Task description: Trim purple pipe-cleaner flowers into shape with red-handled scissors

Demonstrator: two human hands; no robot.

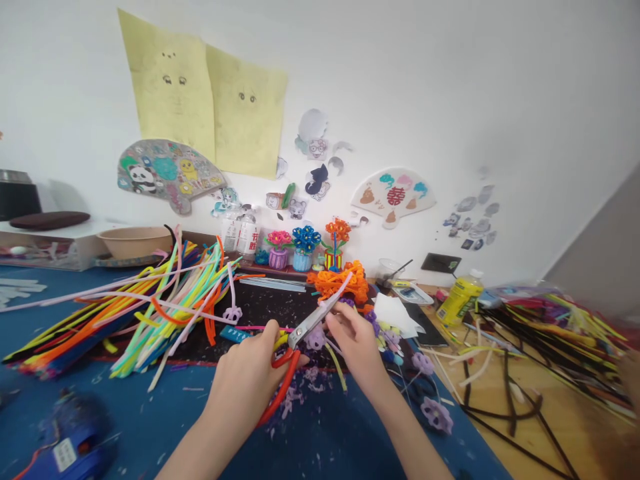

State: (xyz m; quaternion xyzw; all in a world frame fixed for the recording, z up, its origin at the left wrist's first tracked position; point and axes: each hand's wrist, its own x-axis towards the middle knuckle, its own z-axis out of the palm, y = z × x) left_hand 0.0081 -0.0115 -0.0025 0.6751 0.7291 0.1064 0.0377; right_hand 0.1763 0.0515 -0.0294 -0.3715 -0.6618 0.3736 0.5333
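My left hand (250, 370) is wrapped round the red and yellow handles of a pair of scissors (301, 330), whose blades point up and to the right. Close by, my right hand (354, 339) is closed with its fingertips beside the blades, pinching a lilac pipe cleaner (343, 288) that runs along them. Just below the blades is a lilac pipe-cleaner flower (315, 339); whether it joins the held piece I cannot tell. Lilac fluff trimmings (293, 393) are scattered beneath my hands. Beyond them sits a heap of orange pipe-cleaner pieces (340, 283).
Loose multicoloured pipe cleaners (165, 300) lie left, more dark ones (545, 340) right. A blue glue gun (70, 440) rests at front left. Potted pipe-cleaner flowers (306, 250) stand against the wall. A yellow bottle (460, 298) and finished lilac flowers (437, 415) are right.
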